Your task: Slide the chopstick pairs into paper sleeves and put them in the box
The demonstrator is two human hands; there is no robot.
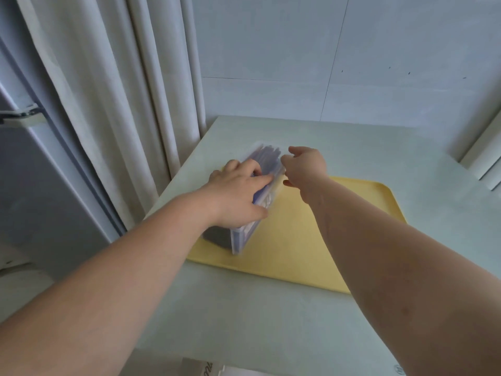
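A clear plastic box (245, 234) stands tilted on its side at the left end of a yellow tray (311, 240). Inside it lie several pale blue and white sleeved chopstick pairs (267, 156), blurred by motion. My left hand (235, 191) grips the box from the left, thumb low on its front wall and fingers over its upper edge. My right hand (306, 166) hovers at the box's far right edge with fingers loosely curled; whether it touches the box is unclear. A dark shadow or object sits under the box's near left corner.
The tray lies on a pale green table (271, 321) against a white wall. Cream curtains (122, 104) hang at the left beside a grey cabinet door (40, 172). A white frame (482, 156) stands at the right edge.
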